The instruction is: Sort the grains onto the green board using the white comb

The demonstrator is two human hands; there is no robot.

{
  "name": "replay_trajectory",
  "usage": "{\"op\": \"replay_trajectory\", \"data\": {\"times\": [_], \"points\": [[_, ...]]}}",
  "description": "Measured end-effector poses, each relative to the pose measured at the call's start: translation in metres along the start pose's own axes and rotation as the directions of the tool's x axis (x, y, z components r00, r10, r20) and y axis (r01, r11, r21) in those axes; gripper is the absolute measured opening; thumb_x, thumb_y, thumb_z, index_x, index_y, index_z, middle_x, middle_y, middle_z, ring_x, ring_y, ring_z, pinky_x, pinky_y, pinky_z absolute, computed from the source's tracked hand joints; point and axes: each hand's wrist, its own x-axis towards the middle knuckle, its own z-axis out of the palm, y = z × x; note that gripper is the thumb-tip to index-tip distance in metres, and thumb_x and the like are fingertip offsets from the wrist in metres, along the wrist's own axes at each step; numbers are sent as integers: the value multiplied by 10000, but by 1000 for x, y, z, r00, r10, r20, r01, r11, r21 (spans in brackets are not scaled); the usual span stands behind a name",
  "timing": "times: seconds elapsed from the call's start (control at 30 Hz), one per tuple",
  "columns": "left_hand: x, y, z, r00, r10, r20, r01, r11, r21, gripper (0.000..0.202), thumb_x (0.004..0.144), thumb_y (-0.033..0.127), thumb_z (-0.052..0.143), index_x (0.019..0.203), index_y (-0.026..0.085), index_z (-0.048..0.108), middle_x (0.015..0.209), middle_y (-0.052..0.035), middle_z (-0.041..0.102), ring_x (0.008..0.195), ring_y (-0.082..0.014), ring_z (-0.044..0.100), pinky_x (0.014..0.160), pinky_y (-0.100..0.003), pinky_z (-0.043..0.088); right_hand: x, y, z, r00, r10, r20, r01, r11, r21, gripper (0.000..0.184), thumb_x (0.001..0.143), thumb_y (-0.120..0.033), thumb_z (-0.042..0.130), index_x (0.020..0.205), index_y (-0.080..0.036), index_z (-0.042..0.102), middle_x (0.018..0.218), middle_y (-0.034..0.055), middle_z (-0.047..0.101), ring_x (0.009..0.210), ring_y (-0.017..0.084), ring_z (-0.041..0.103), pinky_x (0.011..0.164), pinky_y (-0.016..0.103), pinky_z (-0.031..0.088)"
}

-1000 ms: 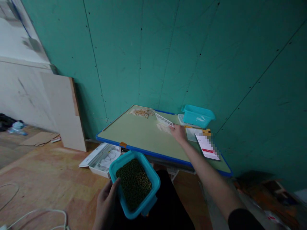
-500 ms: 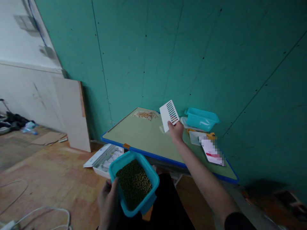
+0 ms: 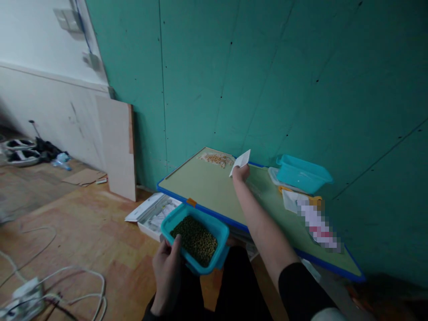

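My left hand (image 3: pixel 170 263) grips the near left rim of a blue plastic container (image 3: pixel 223 236), thumb over the edge. Inside it lie dark green beans (image 3: pixel 187 229) and paler yellowish beans (image 3: pixel 206 247). The container is held in front of the table's near edge, above my lap. My right hand (image 3: pixel 241 172) reaches over the tabletop, closed on a white slotted scraper card (image 3: pixel 243 159) that is tilted and seen nearly edge-on. Left of the card, a pile of pale tan beans (image 3: pixel 217 159) lies spread near the table's far corner.
The green table (image 3: pixel 203 187) has a blue edge and stands by a teal wall. On its right are another blue container (image 3: pixel 302 174), a pale lid (image 3: pixel 274 174) and a pixelated item (image 3: pixel 319 227). An open white box (image 3: pixel 150 223) and a power strip (image 3: pixel 26 296) lie left.
My right hand has turned the card from face-on to nearly edge-on and brought it closer to the bean pile. The bean container is tilted differently. The view has shifted left.
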Motion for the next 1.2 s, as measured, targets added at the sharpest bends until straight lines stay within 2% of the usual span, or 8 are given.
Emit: {"op": "replay_trajectory", "data": {"times": [0.1, 0.3, 0.47, 0.73, 0.9, 1.2], "points": [[0, 4, 1, 992, -40, 123, 41, 999, -5, 490, 665, 628, 808, 643, 179, 612, 509, 49, 514, 466, -126, 489, 450, -227, 407, 4, 5, 4, 1000, -16, 6, 16, 1000, -19, 522, 813, -99, 477, 1294, 3, 652, 1264, 291, 676, 1202, 365, 662, 959, 393, 526], [2, 2, -7, 976, -75, 206, 92, 993, -74, 480, 705, 598, 808, 644, 199, 547, 477, 46, 551, 419, -116, 508, 421, -210, 394, 9, 8, 6, 997, -70, 44, 71, 997, -13, 478, 772, -73, 510, 1201, -42, 721, 1190, 222, 733, 1138, 328, 698, 914, 351, 552], [6, -3, -14, 975, -75, 211, 92, 993, -71, 524, 700, 639, 801, 641, 205, 514, 444, 39, 562, 381, -102, 492, 401, -196, 374, 9, 10, 6, 995, -90, 49, 89, 996, 16, 446, 743, -71, 544, 1138, -76, 752, 1139, 184, 758, 1088, 318, 713, 880, 347, 561], [4, -7, -14, 973, -80, 215, 103, 990, -97, 499, 710, 614, 809, 653, 200, 537, 455, 53, 538, 376, -88, 474, 396, -194, 345, 5, 9, 1, 993, -103, 64, 101, 994, 34, 413, 723, -89, 563, 1074, -117, 779, 1079, 157, 776, 1036, 320, 724, 860, 356, 557], [5, -8, -14, 971, -70, 227, 94, 991, -95, 502, 704, 622, 812, 669, 193, 552, 487, 43, 561, 408, -104, 513, 413, -202, 377, 3, 7, -1, 987, -134, 91, 134, 991, 9, 417, 724, -110, 565, 1079, -130, 783, 1088, 156, 775, 1048, 319, 721, 856, 346, 548], [3, -6, -13, 968, -46, 246, 84, 986, -146, 490, 728, 613, 802, 669, 201, 542, 509, 48, 553, 437, -105, 493, 437, -218, 368, 3, 6, -2, 988, -123, 97, 125, 992, -12, 381, 715, -158, 583, 1031, -132, 793, 1046, 164, 781, 986, 311, 730, 809, 335, 542]]}}
